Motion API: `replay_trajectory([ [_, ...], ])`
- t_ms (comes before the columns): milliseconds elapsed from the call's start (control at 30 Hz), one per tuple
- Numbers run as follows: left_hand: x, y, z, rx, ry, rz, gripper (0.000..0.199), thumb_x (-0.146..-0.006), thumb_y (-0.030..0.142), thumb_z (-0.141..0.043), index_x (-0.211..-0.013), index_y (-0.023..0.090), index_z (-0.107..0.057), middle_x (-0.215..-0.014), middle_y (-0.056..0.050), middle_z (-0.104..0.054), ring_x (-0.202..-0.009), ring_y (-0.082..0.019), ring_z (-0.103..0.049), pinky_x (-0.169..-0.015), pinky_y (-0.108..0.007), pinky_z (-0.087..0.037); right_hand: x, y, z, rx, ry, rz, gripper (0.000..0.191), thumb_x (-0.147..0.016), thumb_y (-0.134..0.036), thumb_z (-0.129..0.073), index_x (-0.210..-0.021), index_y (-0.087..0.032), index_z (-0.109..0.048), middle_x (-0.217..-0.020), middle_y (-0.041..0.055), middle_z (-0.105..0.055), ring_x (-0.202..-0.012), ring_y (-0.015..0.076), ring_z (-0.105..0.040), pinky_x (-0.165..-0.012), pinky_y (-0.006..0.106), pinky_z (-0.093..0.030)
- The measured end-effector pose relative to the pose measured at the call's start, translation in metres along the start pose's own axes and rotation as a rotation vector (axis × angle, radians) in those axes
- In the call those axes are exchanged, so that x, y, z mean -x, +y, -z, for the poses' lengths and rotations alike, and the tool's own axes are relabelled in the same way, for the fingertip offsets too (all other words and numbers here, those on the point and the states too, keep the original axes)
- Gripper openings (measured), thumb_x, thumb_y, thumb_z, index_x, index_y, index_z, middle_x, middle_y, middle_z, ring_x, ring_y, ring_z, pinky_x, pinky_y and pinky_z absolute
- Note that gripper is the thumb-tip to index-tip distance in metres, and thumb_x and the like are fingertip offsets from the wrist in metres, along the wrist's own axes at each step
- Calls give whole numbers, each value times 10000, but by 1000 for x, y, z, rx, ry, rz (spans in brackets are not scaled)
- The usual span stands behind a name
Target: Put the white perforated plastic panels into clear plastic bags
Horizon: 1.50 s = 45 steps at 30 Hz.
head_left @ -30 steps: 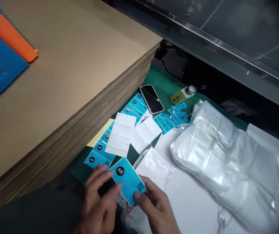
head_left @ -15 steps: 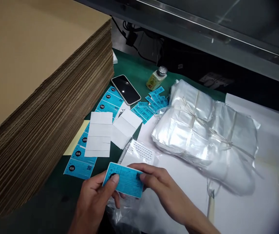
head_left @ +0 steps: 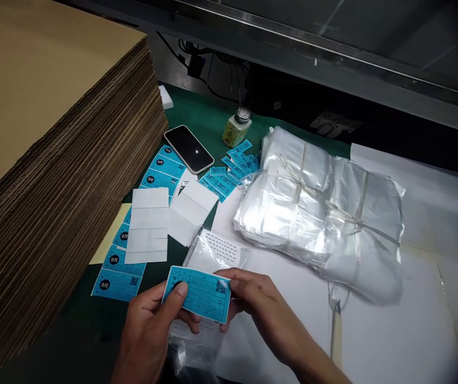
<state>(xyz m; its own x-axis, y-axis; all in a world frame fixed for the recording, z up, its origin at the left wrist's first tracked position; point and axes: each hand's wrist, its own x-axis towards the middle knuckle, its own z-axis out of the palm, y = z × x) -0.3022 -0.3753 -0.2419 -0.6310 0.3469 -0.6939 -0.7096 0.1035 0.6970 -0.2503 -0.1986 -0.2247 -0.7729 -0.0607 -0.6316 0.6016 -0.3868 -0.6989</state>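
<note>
A blue printed label [head_left: 202, 298] with a QR code at its upper right is held up between my hands. My left hand [head_left: 149, 325] pinches its left end, thumb on the printed face. At its right edge, my right hand [head_left: 258, 301] grips the corner between thumb and fingers. Below and behind the label lies a clear plastic bag [head_left: 191, 349]. Just beyond it rests a clear-wrapped white sheet with dashed print [head_left: 218, 249]. To the left, blue label strips [head_left: 117, 282] lie partly under a white creased sheet [head_left: 147, 226], with another white sheet [head_left: 192, 208] beside it.
A tall stack of cardboard sheets [head_left: 72, 144] fills the left side. A phone [head_left: 189, 149], a small bottle [head_left: 236, 128] and cut blue labels [head_left: 229, 173] lie farther back. Tied bundles of clear plastic bags [head_left: 292, 197] occupy the right. A cutter-like tool [head_left: 336, 336] lies near the front.
The camera view has shifted, so the surroundings appear farther left. Both hands still hold the label, tilted slightly differently, and more of its QR code shows by the right thumb.
</note>
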Motion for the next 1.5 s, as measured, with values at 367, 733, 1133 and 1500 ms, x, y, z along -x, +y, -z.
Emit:
replay_trajectory([
  [367, -31, -10, 23, -33, 45, -50, 329, -777, 480, -606, -961, 213, -664, -1019, -63, -669, -1032, -270, -583, -889, -335, -483, -24, -3, 34, 824, 477, 274, 274, -903, -372, -467, -1108, -238, -590, -985, 32, -661, -899, 192, -596, -798, 327, -466],
  [733, -62, 26, -4, 76, -1, -33, 459, -724, 451, -701, -1089, 204, -572, -841, -24, -661, -728, -170, -588, -666, -237, -478, -137, -76, 89, 1605, 576, 575, 316, -901, -199, -424, -1166, -165, -593, -1138, 69, -642, -1047, 255, -507, -933, 391, -356],
  [1133, -124, 59, -35, -32, -327, -175, 242, -880, 377, -529, -945, 167, -629, -772, -15, -613, -721, -147, -532, -689, -252, -440, -197, -111, 103, 1641, 484, 448, 210, -826, -327, -571, -997, -216, -620, -1001, 73, -598, -903, 225, -522, -791, 318, -334],
  [1500, -151, 72, -40, -432, -322, -472, 174, -885, 291, -470, -937, 198, -608, -1166, -66, -613, -1093, -231, -544, -959, -370, -420, -197, -103, 101, 1320, 447, 420, 196, -804, -227, -515, -999, -213, -526, -833, 31, -619, -752, 185, -529, -665, 276, -331],
])
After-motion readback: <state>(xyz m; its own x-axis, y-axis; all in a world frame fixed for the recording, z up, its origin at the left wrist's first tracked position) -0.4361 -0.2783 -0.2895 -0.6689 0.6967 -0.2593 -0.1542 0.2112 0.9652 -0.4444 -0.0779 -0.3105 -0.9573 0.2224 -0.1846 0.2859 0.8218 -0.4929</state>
